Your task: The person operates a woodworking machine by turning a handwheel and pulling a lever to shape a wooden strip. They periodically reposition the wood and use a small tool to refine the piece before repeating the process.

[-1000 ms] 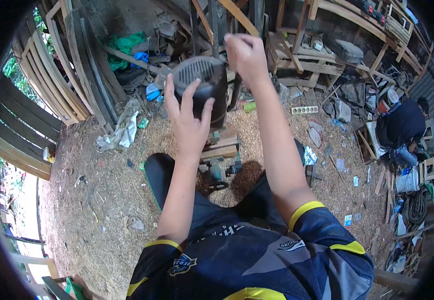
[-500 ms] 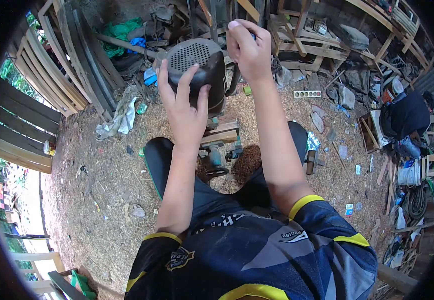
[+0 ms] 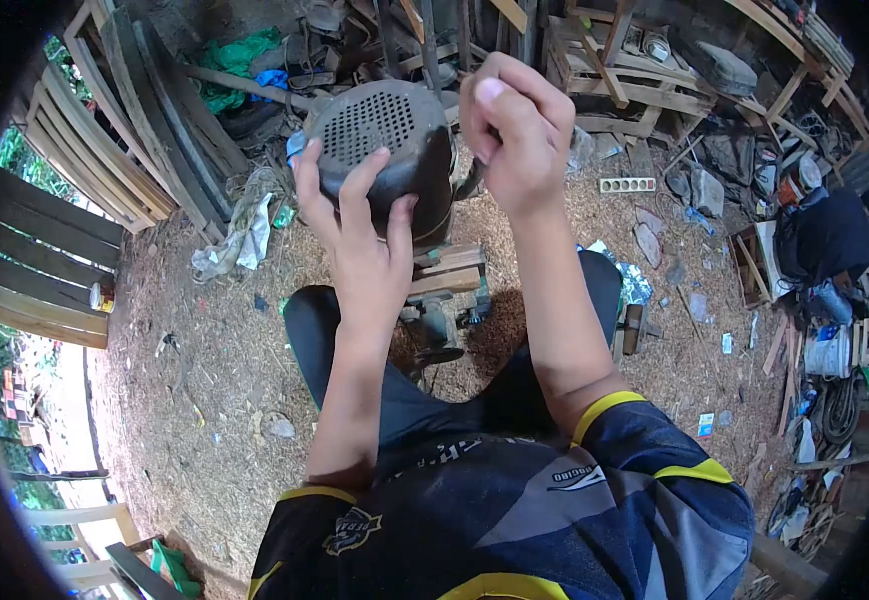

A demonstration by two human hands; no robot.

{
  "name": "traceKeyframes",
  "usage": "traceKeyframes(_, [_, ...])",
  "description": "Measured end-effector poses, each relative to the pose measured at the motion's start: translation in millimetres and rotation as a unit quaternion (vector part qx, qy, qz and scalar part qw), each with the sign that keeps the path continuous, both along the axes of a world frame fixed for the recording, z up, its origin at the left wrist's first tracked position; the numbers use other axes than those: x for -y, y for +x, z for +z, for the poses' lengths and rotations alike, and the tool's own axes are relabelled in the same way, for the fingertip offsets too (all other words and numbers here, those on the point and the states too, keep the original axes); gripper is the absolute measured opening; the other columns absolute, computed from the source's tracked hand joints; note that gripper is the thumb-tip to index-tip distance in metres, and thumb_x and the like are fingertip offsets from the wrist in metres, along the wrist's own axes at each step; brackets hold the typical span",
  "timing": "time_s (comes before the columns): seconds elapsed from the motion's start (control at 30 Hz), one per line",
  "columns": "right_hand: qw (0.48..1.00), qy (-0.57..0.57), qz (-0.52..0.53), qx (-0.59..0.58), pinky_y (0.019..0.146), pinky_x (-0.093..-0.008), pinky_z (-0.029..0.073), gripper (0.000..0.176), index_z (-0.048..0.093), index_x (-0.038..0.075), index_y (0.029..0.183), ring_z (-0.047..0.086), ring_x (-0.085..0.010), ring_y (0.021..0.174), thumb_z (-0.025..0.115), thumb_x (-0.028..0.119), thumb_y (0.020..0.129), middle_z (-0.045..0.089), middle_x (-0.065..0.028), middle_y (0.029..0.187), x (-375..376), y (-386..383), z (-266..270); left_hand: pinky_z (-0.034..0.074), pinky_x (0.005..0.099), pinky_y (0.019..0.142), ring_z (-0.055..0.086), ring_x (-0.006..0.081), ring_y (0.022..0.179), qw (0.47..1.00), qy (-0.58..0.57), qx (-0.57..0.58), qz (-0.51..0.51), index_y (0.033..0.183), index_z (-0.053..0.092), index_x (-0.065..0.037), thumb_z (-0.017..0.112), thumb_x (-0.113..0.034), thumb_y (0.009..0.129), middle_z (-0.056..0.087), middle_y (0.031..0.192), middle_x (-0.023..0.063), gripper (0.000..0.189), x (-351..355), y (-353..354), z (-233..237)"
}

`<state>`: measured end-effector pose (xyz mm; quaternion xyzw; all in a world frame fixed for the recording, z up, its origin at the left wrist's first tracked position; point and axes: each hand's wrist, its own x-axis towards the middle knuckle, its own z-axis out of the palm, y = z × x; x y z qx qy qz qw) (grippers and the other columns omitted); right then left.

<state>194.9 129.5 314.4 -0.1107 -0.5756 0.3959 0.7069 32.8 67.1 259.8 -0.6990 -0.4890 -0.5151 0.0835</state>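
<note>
A dark cylinder with a perforated round end point(image 3: 374, 125) stands upright between my knees. My left hand point(image 3: 364, 235) grips its near side, thumb and fingers spread around the edge. Beside it on the right, my right hand point(image 3: 524, 130) is closed with the thumb pressed on the curled fingers. What those fingers hold, if anything, is hidden. Below the cylinder are wooden blocks point(image 3: 447, 275) and a metal clamp or vise-like part point(image 3: 434, 325). A heap of brown shavings point(image 3: 497, 325) lies next to it.
Wood shavings cover the ground point(image 3: 224, 400). Boards point(image 3: 84, 150) lean at the left. A power strip point(image 3: 627, 185) and a hammer-like tool point(image 3: 634, 328) lie to the right. Wooden frames point(image 3: 634, 95) and a dark cloth point(image 3: 829, 235) stand farther off.
My right hand has moved down and slightly right, still closed. The cylinder's top has shifted a little left in view, with my left hand still on it.
</note>
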Motion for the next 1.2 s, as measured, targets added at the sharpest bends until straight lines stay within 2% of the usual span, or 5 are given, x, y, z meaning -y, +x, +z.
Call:
traceKeyframes(0.33, [0.996, 0.071, -0.058, 0.007, 0.046, -0.0264, 0.024, 0.028, 0.05, 0.0, 0.073, 0.036, -0.0077, 0.05, 0.056, 0.021, 0.091, 0.044, -0.0023, 0.06, 15, 1, -15, 0.027, 0.0517, 0.12, 0.03, 0.0422, 0.146, 1.0, -0.006, -0.019, 0.014, 0.138, 0.054, -0.015, 0.07, -0.008, 0.093, 0.028, 0.159, 0.0227, 0.048, -2, 1, -3])
traceKeyframes(0.43, [0.993, 0.101, -0.065, 0.011, 0.045, -0.0282, 0.025, 0.033, 0.047, 0.001, 0.067, 0.04, -0.0115, 0.048, 0.058, 0.023, 0.089, 0.044, -0.0025, 0.058, 31, 5, -29, 0.019, 0.057, 0.123, 0.019, 0.05, 0.152, 0.999, -0.03, -0.01, 0.001, 0.136, 0.057, -0.015, 0.073, -0.012, 0.092, 0.022, 0.162, 0.0227, 0.047, 1, -1, -5])
traceKeyframes(0.73, [0.987, 0.14, -0.014, 0.074, 0.048, -0.0387, 0.035, 0.03, 0.046, 0.004, 0.061, 0.048, -0.0255, 0.046, 0.057, 0.02, 0.084, 0.047, -0.0071, 0.056, 76, 20, -60, 0.026, 0.0552, 0.119, 0.029, 0.0466, 0.147, 0.999, -0.009, -0.039, 0.019, 0.137, 0.058, -0.015, 0.073, -0.015, 0.093, 0.03, 0.158, 0.0235, 0.046, 10, -4, -7])
traceKeyframes(1.0, [0.964, -0.094, 0.116, 0.221, 0.061, -0.0339, 0.035, 0.024, 0.042, 0.0, 0.07, 0.044, -0.0181, 0.064, 0.049, 0.017, 0.086, 0.046, -0.0059, 0.068, 82, 41, -28, 0.029, 0.0569, 0.12, 0.025, 0.0501, 0.15, 1.0, -0.018, 0.0, 0.0, 0.138, 0.058, -0.019, 0.072, -0.016, 0.094, 0.03, 0.159, 0.0222, 0.047, 7, -6, -4])
traceKeyframes(1.2, [0.845, -0.334, 0.11, 0.403, 0.088, -0.0379, 0.044, 0.019, 0.056, 0.001, 0.084, 0.054, -0.0204, 0.094, 0.049, 0.018, 0.087, 0.062, -0.0115, 0.122, 83, 52, 15, 0.031, 0.0572, 0.119, 0.028, 0.049, 0.15, 0.999, 0.001, -0.023, -0.029, 0.142, 0.057, -0.021, 0.068, -0.011, 0.095, 0.031, 0.16, 0.0198, 0.049, 9, -21, -8])
